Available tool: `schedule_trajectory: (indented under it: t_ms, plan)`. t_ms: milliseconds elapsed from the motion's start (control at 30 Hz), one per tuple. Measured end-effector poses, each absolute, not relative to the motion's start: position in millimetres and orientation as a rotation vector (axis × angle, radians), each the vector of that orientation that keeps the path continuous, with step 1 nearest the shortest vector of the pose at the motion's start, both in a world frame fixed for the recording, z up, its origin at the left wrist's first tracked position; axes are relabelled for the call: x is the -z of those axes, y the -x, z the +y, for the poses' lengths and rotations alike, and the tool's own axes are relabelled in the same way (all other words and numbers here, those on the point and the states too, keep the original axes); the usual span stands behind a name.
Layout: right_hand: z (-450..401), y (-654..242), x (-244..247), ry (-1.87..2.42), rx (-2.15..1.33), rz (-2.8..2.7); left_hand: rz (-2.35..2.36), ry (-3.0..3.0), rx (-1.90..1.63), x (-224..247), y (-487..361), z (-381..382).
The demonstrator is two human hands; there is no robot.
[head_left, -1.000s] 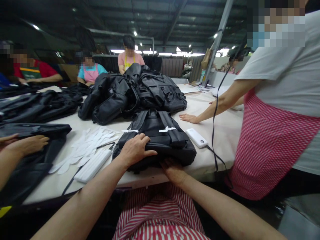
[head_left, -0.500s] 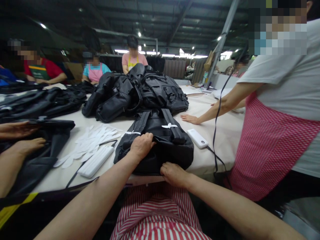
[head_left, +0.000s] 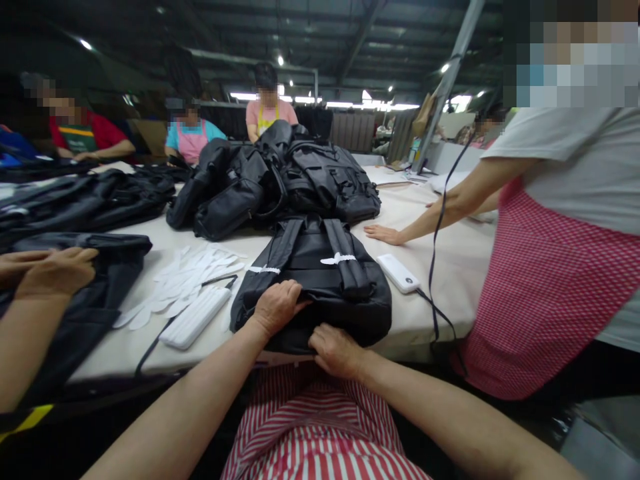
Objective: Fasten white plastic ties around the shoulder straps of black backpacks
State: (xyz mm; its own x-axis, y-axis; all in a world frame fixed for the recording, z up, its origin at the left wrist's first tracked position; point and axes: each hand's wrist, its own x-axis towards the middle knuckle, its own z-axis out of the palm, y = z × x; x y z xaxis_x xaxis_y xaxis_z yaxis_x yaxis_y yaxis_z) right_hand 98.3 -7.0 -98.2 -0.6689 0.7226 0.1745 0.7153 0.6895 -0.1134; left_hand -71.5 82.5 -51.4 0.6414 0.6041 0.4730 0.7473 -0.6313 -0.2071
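A black backpack (head_left: 320, 287) lies straps-up at the table's near edge, its bottom end toward me. White strips (head_left: 339, 259) are wrapped around both of its shoulder straps. My left hand (head_left: 277, 303) is closed on the fabric fold at the bag's near end, left of the middle. Lower and to the right, my right hand (head_left: 337, 348) has its fingers curled on the bag's near bottom edge. Fingertips of both hands are partly hidden by the fabric.
Loose white strips (head_left: 185, 280) and a white power bank (head_left: 195, 317) lie to the left; another power bank (head_left: 399, 272) with a cable lies right. Behind is a heap of black backpacks (head_left: 310, 173). A co-worker's hand (head_left: 385, 235) rests on the table (head_left: 450, 267); other hands work at left.
My left hand has shifted slightly down and left on the fabric. My right hand has moved a little left along the near edge. The left co-worker's hands have come together.
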Motion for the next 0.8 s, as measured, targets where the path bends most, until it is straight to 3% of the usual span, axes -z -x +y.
schedule_trajectory:
  t_ms: [133,500,667,800]
  plan:
    - [-30,-96,109,1.23,-0.043,-2.663,-0.994,2.56,0.483,49,75,79]
    - [1,-131,90,1.342,-0.81,-2.032,-0.973,2.695,0.59,50,68,48]
    - [-5,-128,104,1.279,-0.565,-2.12,-1.029,2.769,0.937,35,83,42]
    - [-17,-122,109,1.229,-0.398,-2.229,-1.102,2.905,0.785,29,84,44]
